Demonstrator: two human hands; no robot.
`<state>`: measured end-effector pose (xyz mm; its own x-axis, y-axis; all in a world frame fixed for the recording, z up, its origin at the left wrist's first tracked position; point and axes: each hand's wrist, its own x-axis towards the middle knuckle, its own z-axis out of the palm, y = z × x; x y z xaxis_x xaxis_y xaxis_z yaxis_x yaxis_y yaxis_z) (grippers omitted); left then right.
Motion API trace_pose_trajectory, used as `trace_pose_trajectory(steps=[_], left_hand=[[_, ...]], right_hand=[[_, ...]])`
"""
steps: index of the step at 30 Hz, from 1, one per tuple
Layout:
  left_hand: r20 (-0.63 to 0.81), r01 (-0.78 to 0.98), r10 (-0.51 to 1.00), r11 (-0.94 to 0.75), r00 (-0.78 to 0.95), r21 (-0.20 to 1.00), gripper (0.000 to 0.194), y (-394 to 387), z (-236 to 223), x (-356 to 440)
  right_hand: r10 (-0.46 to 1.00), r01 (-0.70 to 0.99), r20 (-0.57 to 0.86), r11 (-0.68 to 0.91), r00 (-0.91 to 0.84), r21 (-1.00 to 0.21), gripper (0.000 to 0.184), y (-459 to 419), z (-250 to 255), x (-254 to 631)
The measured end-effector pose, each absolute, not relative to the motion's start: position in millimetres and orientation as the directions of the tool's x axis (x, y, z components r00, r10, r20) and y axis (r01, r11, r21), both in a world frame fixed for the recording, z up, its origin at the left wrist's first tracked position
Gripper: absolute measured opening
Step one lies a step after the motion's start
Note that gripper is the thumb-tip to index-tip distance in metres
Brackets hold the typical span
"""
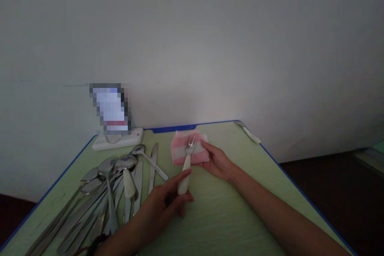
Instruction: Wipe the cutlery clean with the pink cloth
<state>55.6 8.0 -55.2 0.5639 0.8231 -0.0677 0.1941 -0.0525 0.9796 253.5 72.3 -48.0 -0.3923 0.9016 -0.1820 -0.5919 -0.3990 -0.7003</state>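
My left hand (171,200) is closed around the pale handle of a fork (186,162), whose metal tines point away from me. Behind the tines is a folded pink and white striped cloth (179,149). My right hand (217,160) grips that cloth at its right edge, thumb on top and the other fingers partly hidden beneath. To the left of my left hand lies a heap of metal spoons (107,167) and knives (138,184). A small spoon (151,163) and another table knife (153,168) rest at the heap's right side.
Another pale-handled utensil (250,133) lies at the table's far right corner. A blurred-out phone (111,108) leans on a white stand (117,141) at the back left. The green table (228,216) has a blue edge and stands against a grey wall (210,48).
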Motion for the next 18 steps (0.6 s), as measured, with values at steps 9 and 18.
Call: trace_pose_trajectory(steps=[9,18], left_hand=[[-0.094,0.192,0.819,-0.021,0.566,0.981,0.057,7.2,-54.6,55.9],[-0.062,0.177,0.814,-0.050,0.577,0.983,0.055,6.2,-52.5,56.3]], right_hand=[[0.947,-0.689,-0.188,-0.320,-0.262,-0.650,0.031,74.4,-45.6,253.6],[0.929,-0.649,-0.122,-0.334,-0.351,-0.684,0.030,72.3,-45.4,255.0]])
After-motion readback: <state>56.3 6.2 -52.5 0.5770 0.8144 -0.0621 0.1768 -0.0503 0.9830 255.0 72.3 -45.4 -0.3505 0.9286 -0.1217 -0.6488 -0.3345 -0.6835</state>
